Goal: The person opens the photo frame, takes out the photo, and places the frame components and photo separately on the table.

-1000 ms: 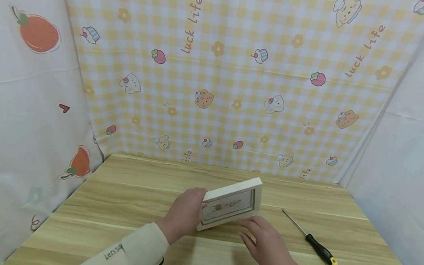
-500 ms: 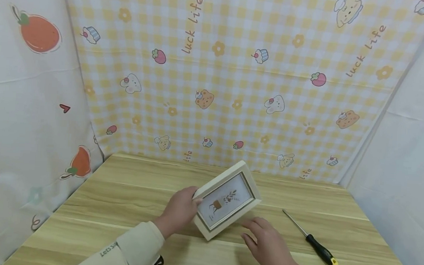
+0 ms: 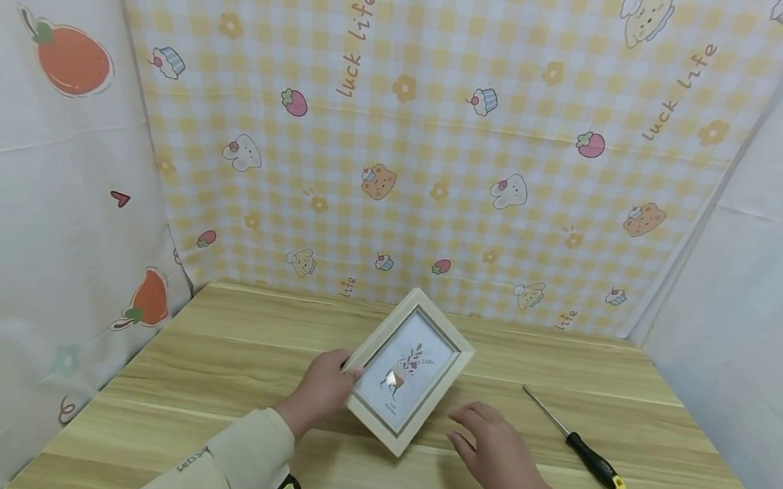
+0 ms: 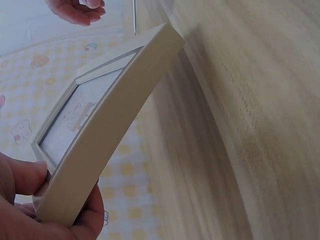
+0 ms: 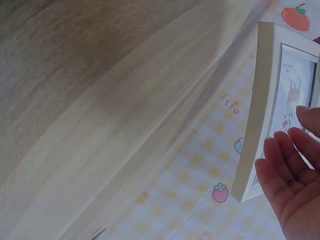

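A cream picture frame (image 3: 442,316) with a deer-and-leaves print behind its pane is held tilted above the table, its front turned up toward the head camera. My left hand (image 3: 322,390) grips it by its left edge. In the left wrist view the thumb (image 4: 27,176) lies on the front of the picture frame (image 4: 107,122) and the fingers curl behind it. My right hand (image 3: 496,449) hovers just right of the frame, fingers loosely bent and holding nothing. In the right wrist view that hand (image 5: 295,185) overlaps the picture frame (image 5: 257,110).
A screwdriver (image 3: 590,460) with a black and yellow handle lies on the wood-grain table (image 3: 237,340) at the right, beyond my right hand. A yellow checked cloth (image 3: 438,150) hangs behind the table, with white cloth (image 3: 51,201) at the left side.
My left hand has turned the picture frame from a steep tilt to face upward, swinging its top end leftward. The right hand stays nearly where it was; the screwdriver has not moved.
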### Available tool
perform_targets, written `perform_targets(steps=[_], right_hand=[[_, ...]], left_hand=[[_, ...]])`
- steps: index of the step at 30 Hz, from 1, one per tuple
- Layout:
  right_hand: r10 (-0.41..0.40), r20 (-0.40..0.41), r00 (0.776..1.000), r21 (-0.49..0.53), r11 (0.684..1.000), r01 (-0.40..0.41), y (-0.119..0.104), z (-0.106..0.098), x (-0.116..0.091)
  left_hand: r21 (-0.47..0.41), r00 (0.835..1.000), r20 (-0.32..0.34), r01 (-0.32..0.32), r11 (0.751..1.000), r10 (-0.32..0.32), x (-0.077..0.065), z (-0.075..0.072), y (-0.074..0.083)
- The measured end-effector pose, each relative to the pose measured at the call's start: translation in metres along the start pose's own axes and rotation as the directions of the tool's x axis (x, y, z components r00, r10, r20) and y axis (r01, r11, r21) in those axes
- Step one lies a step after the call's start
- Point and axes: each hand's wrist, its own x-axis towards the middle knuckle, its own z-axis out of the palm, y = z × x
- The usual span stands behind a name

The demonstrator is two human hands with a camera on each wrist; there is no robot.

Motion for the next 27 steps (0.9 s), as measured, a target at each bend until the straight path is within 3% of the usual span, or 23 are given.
perform_targets(steps=[10,19,27], right_hand=[[0.065,0.066,0.996,0.017,0.998,-0.066,0.001,0.002,0.001],[0.104,0.113,0.988,0.019,0.994,-0.107,0.003,0.004,-0.001],[0.142,0.139,0.98,0.016,0.989,-0.145,0.004,0.009,-0.001]], left_hand=[[-0.114,0.994,0.037,0.106,0.988,-0.103,-0.002,0.002,-0.011],[-0.118,0.978,0.076,0.2,0.973,-0.192,-0.002,0.007,-0.026],[-0.126,0.975,0.128,0.198,0.972,-0.182,-0.003,0.013,-0.032]])
